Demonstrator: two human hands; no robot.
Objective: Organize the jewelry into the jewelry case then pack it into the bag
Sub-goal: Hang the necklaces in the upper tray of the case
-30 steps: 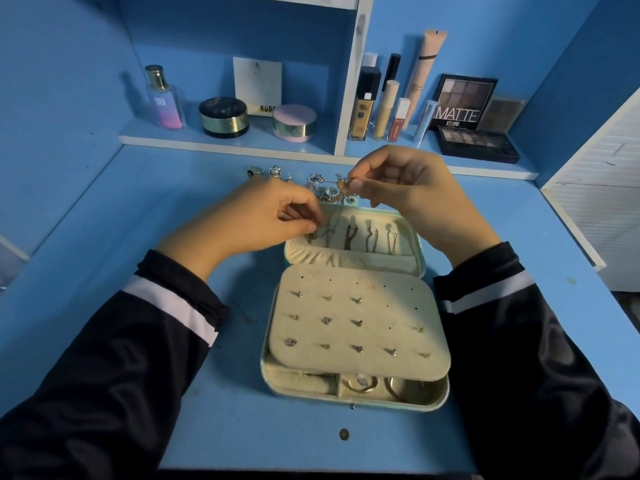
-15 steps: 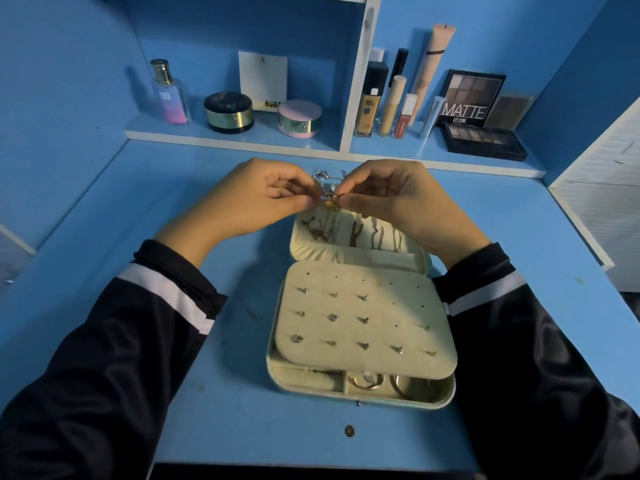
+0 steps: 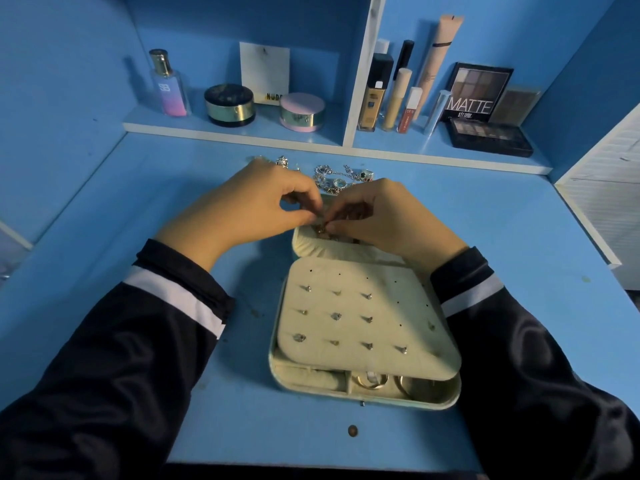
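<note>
Head view only. Working over the far, lid half of the open jewelry case (image 3: pixel 346 398), set mid-table (image 3: pixel 166 202). Pinching a small jewelry piece (image 3: pixel 323 228) between left hand (image 3: pixel 249 206) and right hand (image 3: pixel 384 216), fingers (image 3: pixel 341 216) of both curled tight on it, tips nearly touching. Too small and blurred to name the piece or tell whether it is hooked in yet.

Judged step: fastening a chain-type item into the lid section. Already filled: stud panel (image 3: pixel 363 317) lying over the near half, rings (image 3: pixel 372 381) in the front compartment beneath it. Left loose: silvery jewelry pile (image 3: pixel 341 178) on the table just beyond the hands. No bag in view.

Next, probably: seat the piece, let go, reach past the lid for the pile. Calls for a fine pinch, and likely some untangling. Closing and bagging well off yet.
</note>
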